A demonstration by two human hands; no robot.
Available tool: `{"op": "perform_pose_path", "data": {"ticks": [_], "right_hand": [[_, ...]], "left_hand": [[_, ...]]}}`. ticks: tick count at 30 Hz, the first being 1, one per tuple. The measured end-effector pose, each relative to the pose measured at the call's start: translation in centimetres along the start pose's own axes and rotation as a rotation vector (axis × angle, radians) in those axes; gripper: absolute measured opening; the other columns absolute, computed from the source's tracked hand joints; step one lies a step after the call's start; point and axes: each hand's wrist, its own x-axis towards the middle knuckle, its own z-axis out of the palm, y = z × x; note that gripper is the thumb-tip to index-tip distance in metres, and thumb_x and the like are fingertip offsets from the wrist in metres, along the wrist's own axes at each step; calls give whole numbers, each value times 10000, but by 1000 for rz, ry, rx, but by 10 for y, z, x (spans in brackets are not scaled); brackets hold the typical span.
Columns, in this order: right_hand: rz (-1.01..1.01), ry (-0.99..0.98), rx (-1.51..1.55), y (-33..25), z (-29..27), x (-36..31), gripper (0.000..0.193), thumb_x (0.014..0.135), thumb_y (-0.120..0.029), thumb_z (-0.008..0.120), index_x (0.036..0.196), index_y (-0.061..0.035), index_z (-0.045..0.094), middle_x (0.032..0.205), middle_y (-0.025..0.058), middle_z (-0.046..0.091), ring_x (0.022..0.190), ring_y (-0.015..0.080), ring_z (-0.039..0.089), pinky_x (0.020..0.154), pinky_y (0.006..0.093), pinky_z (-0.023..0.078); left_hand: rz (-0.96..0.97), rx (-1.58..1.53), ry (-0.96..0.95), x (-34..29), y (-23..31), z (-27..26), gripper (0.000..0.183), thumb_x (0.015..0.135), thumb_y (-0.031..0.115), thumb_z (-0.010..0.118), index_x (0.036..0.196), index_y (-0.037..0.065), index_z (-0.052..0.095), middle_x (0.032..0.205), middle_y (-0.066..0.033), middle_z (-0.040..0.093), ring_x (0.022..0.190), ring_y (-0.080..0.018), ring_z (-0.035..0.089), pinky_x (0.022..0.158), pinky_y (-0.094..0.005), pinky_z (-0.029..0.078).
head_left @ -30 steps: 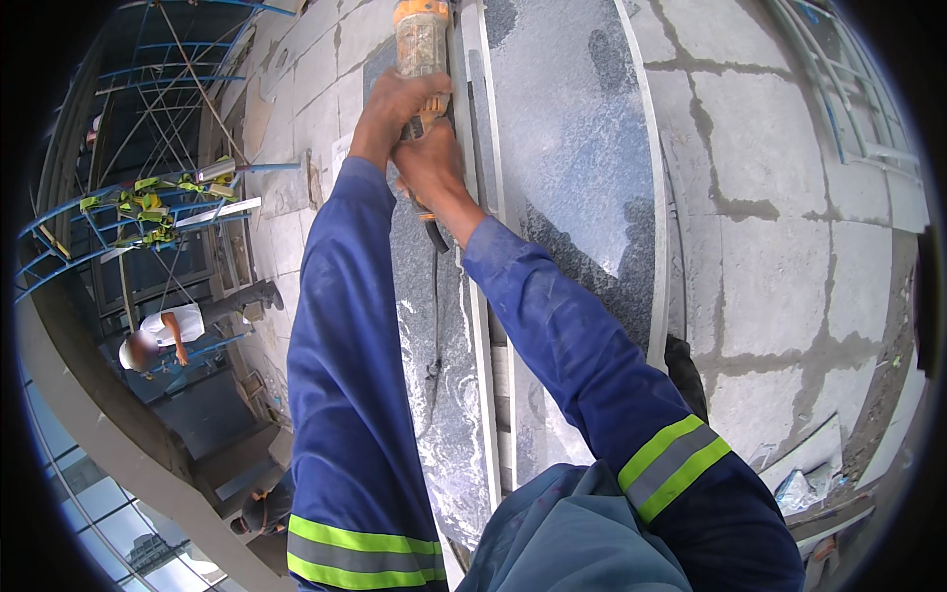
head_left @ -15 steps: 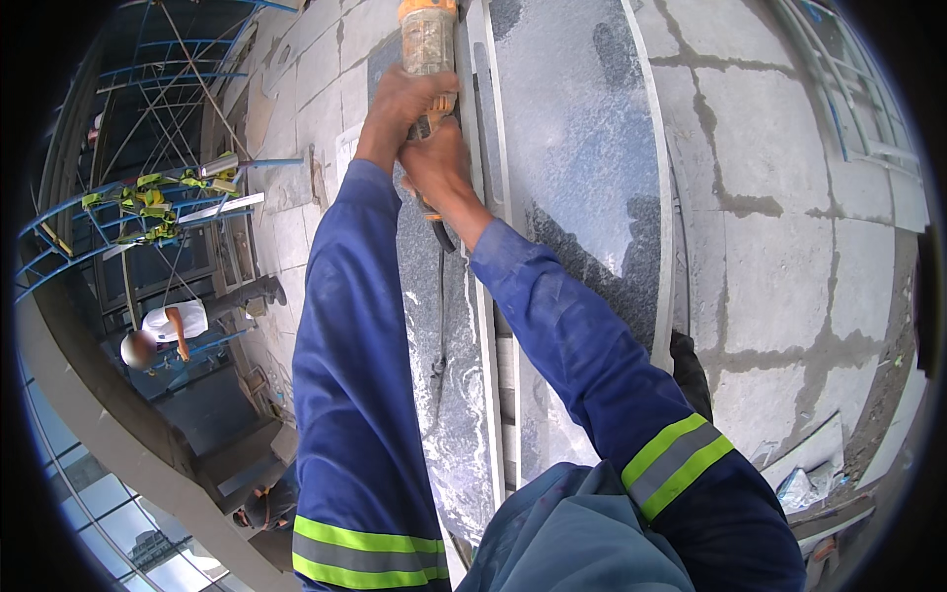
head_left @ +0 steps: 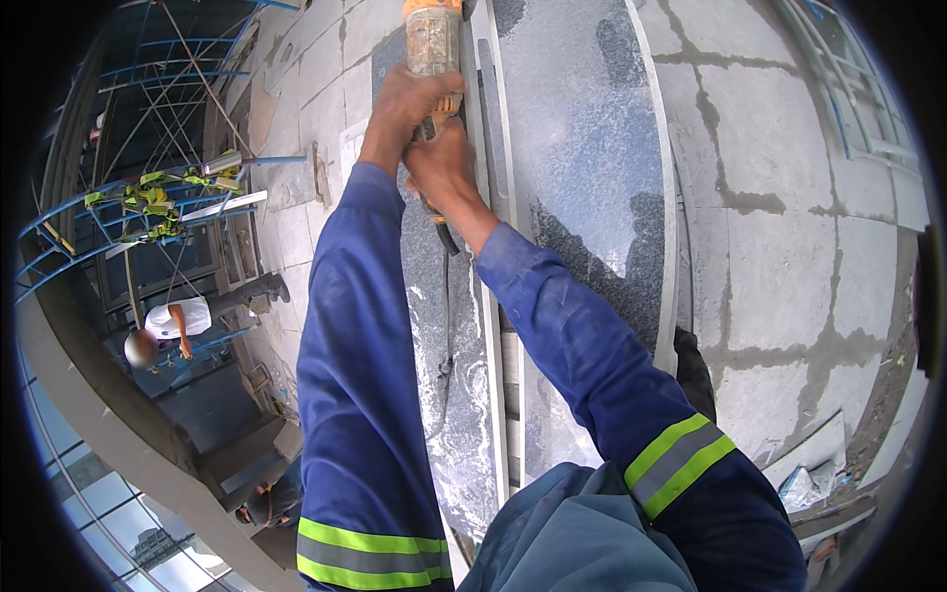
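Observation:
A yellow and grey power tool, an angle grinder [head_left: 431,37], is held at the top of the view against the edge of a long speckled grey stone slab [head_left: 582,148]. My left hand [head_left: 406,99] wraps the tool's body just below its head. My right hand [head_left: 441,168] grips the rear handle right beneath the left one. A black cord [head_left: 446,296] hangs down from the tool along a second, narrower stone strip [head_left: 434,395]. Both arms are in blue sleeves with reflective bands. The tool's disc is out of view.
A wall of grey blocks [head_left: 789,276] with rough mortar joints lies to the right. Blue scaffolding [head_left: 148,197] with yellow straps stands to the left. Far below, a person in a white shirt [head_left: 173,321] stands, and another person [head_left: 266,503] crouches lower down.
Both hands and the grinder have shifted slightly up along the slab edge. The person below has stayed in about the same place.

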Motion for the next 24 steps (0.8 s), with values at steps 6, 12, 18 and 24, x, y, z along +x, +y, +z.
{"op": "perform_pose_path", "data": {"ticks": [6,12,18,24], "right_hand": [[-3,-10,-8,-1,-1,1,304,967,-56,821,1179,107,678,948,204,800,631,296,789,493,407,602],[19,-7,-20,-2,-1,5,315,967,-76,830,1171,109,678,943,207,801,627,291,790,485,408,580],[18,-1,-41,-2,1,14,324,967,-82,828,1170,118,674,918,203,798,628,296,793,477,409,556],[16,-7,-40,-6,2,16,330,970,-78,813,1184,126,666,932,217,801,630,301,794,495,415,580]], "left_hand": [[-59,38,-59,1,6,-4,724,809,310,965,1376,-82,743,1173,-198,814,962,-293,807,882,-419,658],[-104,61,-75,4,10,-5,736,804,319,964,1380,-84,742,1185,-194,814,988,-295,806,894,-423,649],[-38,59,-1,15,0,-2,650,773,353,956,1231,-93,836,1114,-231,860,970,-351,841,906,-468,651],[-56,39,18,15,3,0,657,759,352,960,1232,-88,839,1122,-237,860,970,-352,843,898,-468,656]]}}
